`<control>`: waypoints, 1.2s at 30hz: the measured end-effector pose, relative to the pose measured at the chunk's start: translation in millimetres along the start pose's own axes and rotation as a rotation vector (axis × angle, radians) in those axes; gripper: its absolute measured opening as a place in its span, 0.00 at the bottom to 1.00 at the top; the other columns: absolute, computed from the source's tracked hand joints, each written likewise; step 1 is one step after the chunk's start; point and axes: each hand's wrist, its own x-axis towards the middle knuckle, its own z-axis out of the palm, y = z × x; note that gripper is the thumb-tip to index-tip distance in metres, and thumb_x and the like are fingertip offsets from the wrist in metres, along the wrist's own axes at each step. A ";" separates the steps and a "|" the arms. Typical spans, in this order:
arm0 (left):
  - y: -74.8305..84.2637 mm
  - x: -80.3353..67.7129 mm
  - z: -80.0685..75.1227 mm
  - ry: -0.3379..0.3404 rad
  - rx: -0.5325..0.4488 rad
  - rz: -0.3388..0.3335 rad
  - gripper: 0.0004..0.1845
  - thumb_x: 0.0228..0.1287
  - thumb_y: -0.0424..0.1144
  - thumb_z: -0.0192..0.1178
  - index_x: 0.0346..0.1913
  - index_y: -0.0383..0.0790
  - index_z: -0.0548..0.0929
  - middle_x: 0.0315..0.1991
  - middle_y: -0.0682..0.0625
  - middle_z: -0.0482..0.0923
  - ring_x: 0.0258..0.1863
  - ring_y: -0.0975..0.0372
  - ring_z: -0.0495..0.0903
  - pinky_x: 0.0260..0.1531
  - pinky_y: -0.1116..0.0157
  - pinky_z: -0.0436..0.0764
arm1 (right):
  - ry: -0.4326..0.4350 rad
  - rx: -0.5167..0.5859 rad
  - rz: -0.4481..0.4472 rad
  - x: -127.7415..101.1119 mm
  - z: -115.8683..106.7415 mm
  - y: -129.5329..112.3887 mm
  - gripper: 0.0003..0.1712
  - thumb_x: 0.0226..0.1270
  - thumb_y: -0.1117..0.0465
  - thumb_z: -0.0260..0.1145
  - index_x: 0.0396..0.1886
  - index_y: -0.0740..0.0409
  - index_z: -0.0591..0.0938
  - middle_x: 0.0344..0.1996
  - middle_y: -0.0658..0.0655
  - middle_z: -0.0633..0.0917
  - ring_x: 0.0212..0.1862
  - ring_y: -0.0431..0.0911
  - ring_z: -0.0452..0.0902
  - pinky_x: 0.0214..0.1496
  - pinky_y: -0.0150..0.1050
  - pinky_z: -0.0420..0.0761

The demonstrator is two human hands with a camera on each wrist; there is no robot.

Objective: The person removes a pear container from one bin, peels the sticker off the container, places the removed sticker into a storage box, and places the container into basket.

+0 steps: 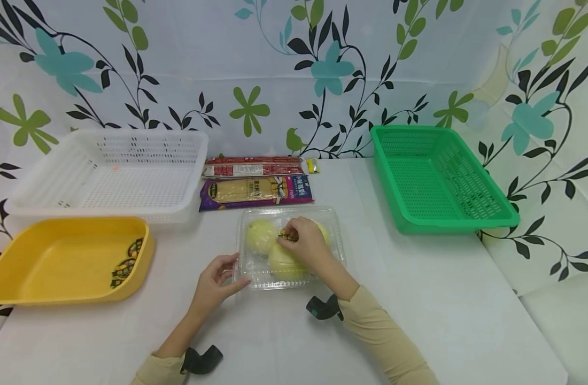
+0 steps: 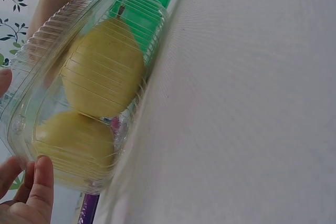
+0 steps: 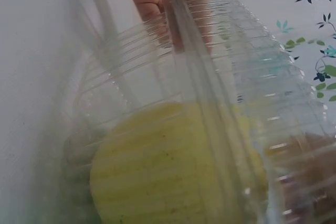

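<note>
Both hands [image 1: 217,280] [image 1: 307,243] on clamshell [image 1: 255,278] — pears [image 1: 261,237] inside

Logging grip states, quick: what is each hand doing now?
Left hand: holds the near left corner of the clear box.
Right hand: rests on top of the box lid, fingers bent; grip cannot be told.

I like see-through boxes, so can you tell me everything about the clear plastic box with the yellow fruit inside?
The clear plastic box is a thin, ribbed, see-through clamshell with a lid. It lies flat on the white table, in front of two snack packets. Round yellow fruits sit inside; the head view shows three. The left hand holds its near left corner, and the right hand rests on top of the lid.
</note>
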 end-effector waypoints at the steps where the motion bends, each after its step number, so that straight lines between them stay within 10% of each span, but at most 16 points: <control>1: -0.2 -0.1 -0.1 0.001 0.002 0.003 0.28 0.40 0.20 0.67 0.49 0.21 0.70 0.48 0.33 0.70 0.41 0.63 0.72 0.41 0.73 0.74 | 0.009 -0.009 -0.017 -0.1 0.5 0.4 0.08 0.51 0.63 0.69 0.22 0.61 0.77 0.20 0.50 0.73 0.26 0.42 0.67 0.28 0.31 0.71; 29: -2.9 0.0 -1.3 0.011 0.000 0.034 0.27 0.39 0.19 0.67 0.47 0.20 0.71 0.47 0.33 0.70 0.40 0.65 0.72 0.37 0.74 0.75 | 0.106 -0.162 -0.197 -4.4 0.8 -3.0 0.02 0.53 0.67 0.65 0.24 0.62 0.83 0.22 0.52 0.80 0.26 0.43 0.70 0.30 0.32 0.72; 36: -3.7 -0.5 -0.6 0.013 -0.001 0.027 0.27 0.39 0.19 0.67 0.48 0.20 0.71 0.47 0.33 0.70 0.39 0.64 0.72 0.37 0.73 0.75 | 0.081 -0.135 -0.086 -6.3 -1.9 -6.1 0.03 0.55 0.65 0.65 0.26 0.61 0.83 0.23 0.51 0.81 0.26 0.41 0.72 0.30 0.30 0.73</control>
